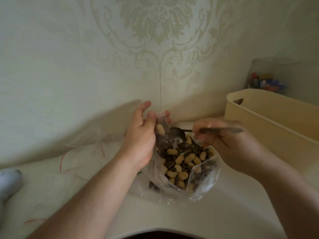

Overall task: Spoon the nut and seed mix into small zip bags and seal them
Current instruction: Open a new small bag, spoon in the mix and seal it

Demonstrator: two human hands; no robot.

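Observation:
A large clear plastic bag [205, 183] lies open on the pale table, full of peanuts in shell and striped sunflower seeds [183, 159]. My left hand [141, 135] pinches a small zip bag [161, 133] upright over the big bag; it holds some seeds and a peanut. My right hand [222, 137] grips a metal spoon [179, 132] by its handle, its bowl next to the small bag's side, just above the mix. The spoon and right hand are motion-blurred.
Several empty small zip bags with red strips [82, 152] lie on the table at the left. A beige plastic bin [269, 121] stands at the right, a clear container of coloured items [265, 83] behind it. The wallpapered wall is close behind. A grey object [8, 183] sits at the left edge.

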